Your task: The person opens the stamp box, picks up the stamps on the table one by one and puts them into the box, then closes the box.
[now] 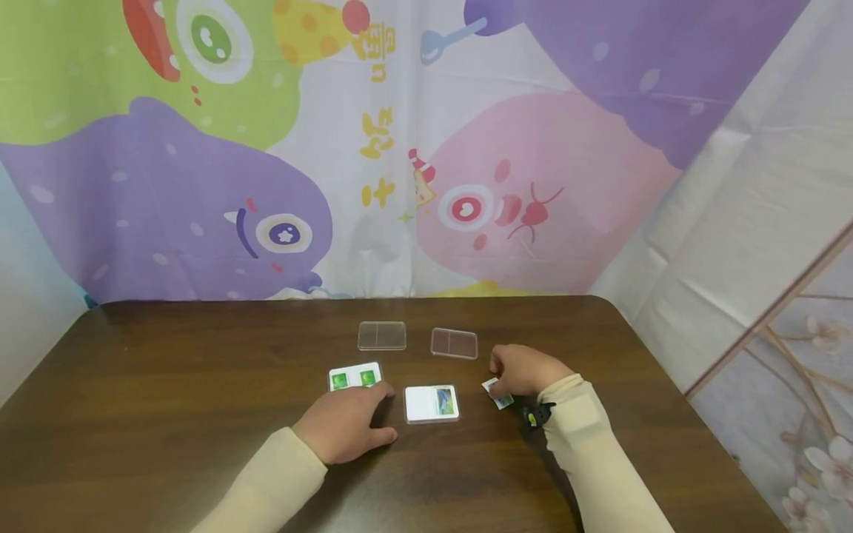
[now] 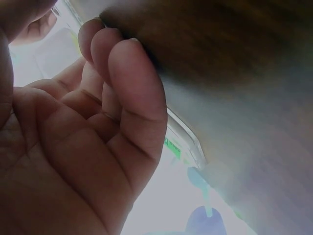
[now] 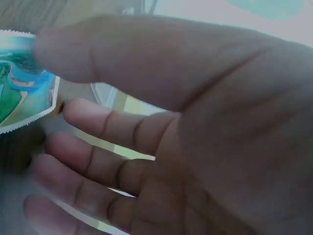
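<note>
On the brown table, my left hand [image 1: 346,422] covers the front part of a flat case [image 1: 355,370] with two green stamps. Its thumb and forefinger stand apart; whether the fingertips touch the case is hidden. Right of it lies a clear case [image 1: 432,404] whose white insert bears one landscape stamp [image 1: 444,401]. Farther right, my right hand [image 1: 529,370] has its thumb over a small stamp with toothed edges [image 3: 24,88], showing green land and blue water. In the right wrist view the other fingers are spread below the thumb, apart from the stamp's face.
Two clear plastic lids [image 1: 382,335] lie behind the cases, the right-hand lid [image 1: 455,343] slightly turned. A cartoon-printed cloth [image 1: 373,244] hangs along the table's back edge. A dark band [image 1: 537,416] is around the right wrist.
</note>
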The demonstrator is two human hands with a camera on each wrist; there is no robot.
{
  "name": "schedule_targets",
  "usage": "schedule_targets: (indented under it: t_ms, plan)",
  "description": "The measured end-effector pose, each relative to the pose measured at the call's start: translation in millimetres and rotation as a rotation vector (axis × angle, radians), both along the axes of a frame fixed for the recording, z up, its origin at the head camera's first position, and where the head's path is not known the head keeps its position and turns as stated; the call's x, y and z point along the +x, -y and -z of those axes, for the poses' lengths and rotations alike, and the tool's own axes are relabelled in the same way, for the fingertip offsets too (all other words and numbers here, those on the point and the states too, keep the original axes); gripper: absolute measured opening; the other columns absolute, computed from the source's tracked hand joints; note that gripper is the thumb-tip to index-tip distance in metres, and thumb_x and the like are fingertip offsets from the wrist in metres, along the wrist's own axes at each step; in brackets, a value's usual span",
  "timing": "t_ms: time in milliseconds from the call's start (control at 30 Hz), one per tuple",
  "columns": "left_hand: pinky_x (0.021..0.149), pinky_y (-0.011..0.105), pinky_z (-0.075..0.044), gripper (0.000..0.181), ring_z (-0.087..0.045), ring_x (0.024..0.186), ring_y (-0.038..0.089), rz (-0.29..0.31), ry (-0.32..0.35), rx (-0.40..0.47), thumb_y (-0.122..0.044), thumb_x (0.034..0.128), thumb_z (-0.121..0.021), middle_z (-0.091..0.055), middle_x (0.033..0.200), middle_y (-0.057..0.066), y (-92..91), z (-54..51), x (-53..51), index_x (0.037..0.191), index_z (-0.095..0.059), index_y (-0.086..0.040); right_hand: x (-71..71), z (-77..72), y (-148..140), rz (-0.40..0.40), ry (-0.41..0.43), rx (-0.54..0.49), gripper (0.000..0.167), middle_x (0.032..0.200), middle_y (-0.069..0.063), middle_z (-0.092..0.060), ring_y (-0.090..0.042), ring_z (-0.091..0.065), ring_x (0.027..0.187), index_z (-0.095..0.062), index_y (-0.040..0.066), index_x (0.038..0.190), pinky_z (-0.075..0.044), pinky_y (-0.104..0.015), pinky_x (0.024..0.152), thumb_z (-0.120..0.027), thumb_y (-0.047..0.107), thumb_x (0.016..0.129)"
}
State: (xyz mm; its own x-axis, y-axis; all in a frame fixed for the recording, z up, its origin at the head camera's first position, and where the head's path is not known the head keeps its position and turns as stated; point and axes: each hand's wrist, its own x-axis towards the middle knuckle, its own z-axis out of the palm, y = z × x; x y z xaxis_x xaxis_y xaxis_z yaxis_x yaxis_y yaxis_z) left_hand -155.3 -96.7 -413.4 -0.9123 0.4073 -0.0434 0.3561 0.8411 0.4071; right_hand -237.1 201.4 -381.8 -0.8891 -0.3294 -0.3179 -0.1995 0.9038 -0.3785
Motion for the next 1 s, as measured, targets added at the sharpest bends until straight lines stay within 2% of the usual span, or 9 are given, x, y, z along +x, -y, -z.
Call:
schedule_targets:
  t_ms: [167, 467, 633, 767, 867, 1000]
  plan:
    - [0.097, 0.051, -0.052, 0.054, -0.069, 0.114, 0.031, 0.003, -0.007, 0.005, -0.038, 0.0880, -0.082, -0.072, 0.123, 0.013, 0.7, 0.2, 0.3, 0.130, -0.064, -0.008, 2.0, 0.4, 2, 0.000, 0.015, 0.016, 0.035, 0.092, -0.006, -0.060, -0.021, -0.058, 0.077, -0.059, 0.005, 0.102, -0.049, -0.033, 0.066, -0.085, 0.009, 0.080]
    - [0.097, 0.052, -0.052, 0.054, -0.068, 0.114, 0.032, 0.006, -0.009, 0.002, -0.037, 0.0882, -0.081, -0.072, 0.123, 0.013, -0.6, -0.2, 0.8, 0.130, -0.063, -0.007, 2.3, 5.0, 4, -0.004, -0.003, -0.009, 0.027, 0.081, -0.004, -0.058, -0.018, -0.055, 0.071, -0.058, 0.006, 0.089, -0.045, -0.030, 0.062, -0.083, 0.007, 0.080]
    - [0.095, 0.051, -0.053, 0.055, -0.069, 0.111, 0.032, 0.003, -0.011, -0.002, -0.036, 0.0881, -0.081, -0.072, 0.121, 0.014, -4.0, -2.3, -0.6, 0.131, -0.062, -0.006, 2.3, 2.7, 4, -0.019, -0.014, 0.017, 0.030, 0.085, -0.004, -0.057, -0.020, -0.054, 0.073, -0.058, 0.007, 0.092, -0.044, -0.032, 0.064, -0.085, 0.011, 0.079]
    - [0.091, 0.049, -0.054, 0.060, -0.071, 0.104, 0.029, 0.008, -0.012, -0.013, -0.037, 0.0877, -0.082, -0.072, 0.118, 0.014, -9.1, -3.7, -2.7, 0.133, -0.060, -0.005, 3.2, 1.9, 7, -0.037, 0.004, 0.030, 0.035, 0.089, -0.005, -0.058, -0.020, -0.055, 0.076, -0.059, 0.007, 0.098, -0.045, -0.033, 0.066, -0.087, 0.012, 0.078]
    - [0.084, 0.046, -0.055, 0.065, -0.070, 0.092, 0.024, 0.013, -0.015, -0.013, -0.039, 0.0873, -0.082, -0.073, 0.112, 0.012, -12.8, -1.5, -5.7, 0.136, -0.057, -0.004, 4.8, 1.9, 11, -0.034, 0.018, 0.025, 0.036, 0.088, -0.004, -0.059, -0.020, -0.056, 0.075, -0.058, 0.008, 0.100, -0.045, -0.033, 0.065, -0.087, 0.011, 0.078]
    - [0.079, 0.044, -0.054, 0.069, -0.066, 0.085, 0.020, 0.010, -0.008, -0.005, -0.039, 0.0867, -0.082, -0.072, 0.108, 0.011, -16.7, 0.1, -8.7, 0.139, -0.054, -0.003, 5.1, 4.5, 15, -0.037, 0.032, 0.005, 0.031, 0.086, -0.003, -0.059, -0.020, -0.055, 0.074, -0.058, 0.009, 0.096, -0.044, -0.033, 0.064, -0.085, 0.009, 0.081]
